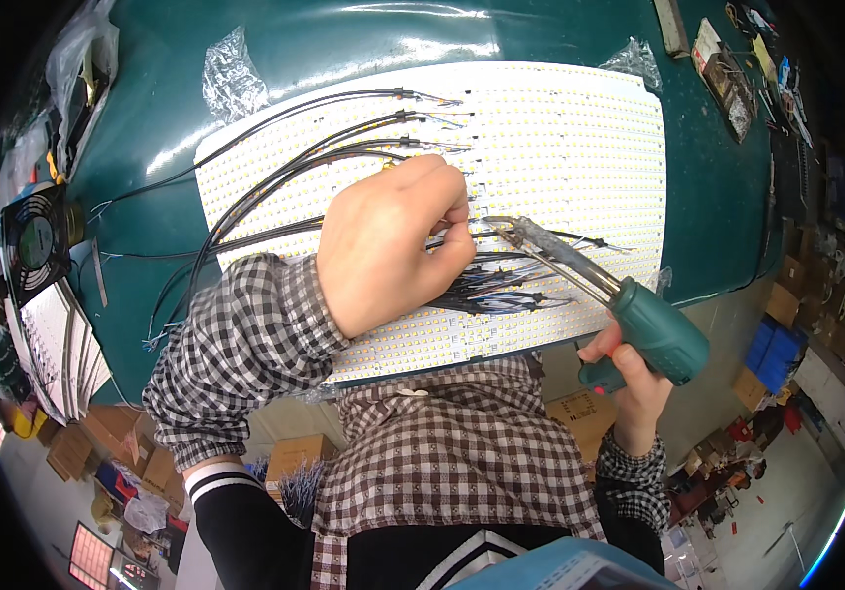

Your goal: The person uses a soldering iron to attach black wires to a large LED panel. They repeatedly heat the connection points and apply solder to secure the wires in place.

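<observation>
Since so much wire crosses the table [132, 324], care begins at the left, where the fan [34, 241] stands at the edge near the cable tails; slack there should spare the far ends any tug. From that side the black cables [401, 93] sweep onto the white board [595, 138], which lies flat beneath my hands, its face covered in rows of small yellowish chips.

My checked sleeve [265, 305] rests near the lower left of the board, and I would mind that the cuff doesn't drag the cables. Next comes my left hand [393, 246], back upward, its thumb and forefinger closed together in a pinch over the board's middle. What sits between them is too small and hidden for me to tell; a light, steady pinch suits such fine work, with the skin well off the hot end.

Just right of those fingertips is the tip of the soldering iron [663, 334], slanting down from the right. A brief, exact touch seems best, clear of the neighbouring chips and of the black cable passing below the shaft. Farthest right, my right hand [639, 379] has its fingers wrapped around the green handle; a relaxed wrist should help the tip stay true.
</observation>
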Tool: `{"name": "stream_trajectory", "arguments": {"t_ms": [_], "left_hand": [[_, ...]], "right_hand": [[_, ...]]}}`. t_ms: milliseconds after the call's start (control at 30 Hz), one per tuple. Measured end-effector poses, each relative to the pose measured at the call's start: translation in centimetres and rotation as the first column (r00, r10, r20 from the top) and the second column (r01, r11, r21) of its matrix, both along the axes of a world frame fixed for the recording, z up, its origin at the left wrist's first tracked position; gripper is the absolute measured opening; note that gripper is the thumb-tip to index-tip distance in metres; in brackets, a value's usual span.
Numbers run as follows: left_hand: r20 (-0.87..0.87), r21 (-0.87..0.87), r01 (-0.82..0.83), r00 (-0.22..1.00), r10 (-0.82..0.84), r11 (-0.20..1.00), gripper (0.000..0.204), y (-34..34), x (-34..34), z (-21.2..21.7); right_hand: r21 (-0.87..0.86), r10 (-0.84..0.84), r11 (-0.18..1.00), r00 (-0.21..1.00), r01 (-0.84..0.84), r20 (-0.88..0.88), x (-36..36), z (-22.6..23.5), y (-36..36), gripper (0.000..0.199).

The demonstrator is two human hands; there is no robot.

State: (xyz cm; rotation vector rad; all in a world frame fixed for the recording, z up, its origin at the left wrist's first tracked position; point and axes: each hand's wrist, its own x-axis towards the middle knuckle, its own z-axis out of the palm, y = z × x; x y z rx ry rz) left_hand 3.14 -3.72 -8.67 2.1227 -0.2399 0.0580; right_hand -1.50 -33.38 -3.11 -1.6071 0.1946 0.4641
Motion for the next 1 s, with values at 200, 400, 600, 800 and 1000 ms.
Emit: {"name": "stream_trajectory", "arguments": {"t_ms": [200,400,600,800,1000], "left_hand": [[0.008,0.002,-0.009,1.0,0.009,1.0,0.015,-0.11,-0.02,-0.06],[0.01,0.008,-0.009,1.0,0.009,1.0,0.016,-0.13,-0.05,0.03],[0.018,0.011,-0.017,1.0,0.017,1.0,0.017,-0.25,-0.11,-0.07],[0.034,0.008,-0.014,0.999,0.014,1.0,0.017,-0.3,-0.07,-0.08],[0.032,0.02,-0.019,0.999,0.018,1.0,0.017,-0.3,-0.09,-0.03]], "right_hand": [[0.017,-0.024,1.0,1.0,0.025,-0.013,-0.12,-0.05,0.15,0.036],[0.016,-0.029,0.999,1.0,0.029,-0.01,-0.17,-0.26,0.1,0.037],[0.018,-0.035,0.999,0.999,0.036,-0.015,-0.19,-0.39,0.14,0.037],[0.022,-0.037,0.999,0.999,0.037,-0.015,-0.2,-0.39,0.16,0.038],[-0.126,-0.016,0.992,1.0,0.016,-0.001,-0.22,-0.38,0.71,0.055]]}}
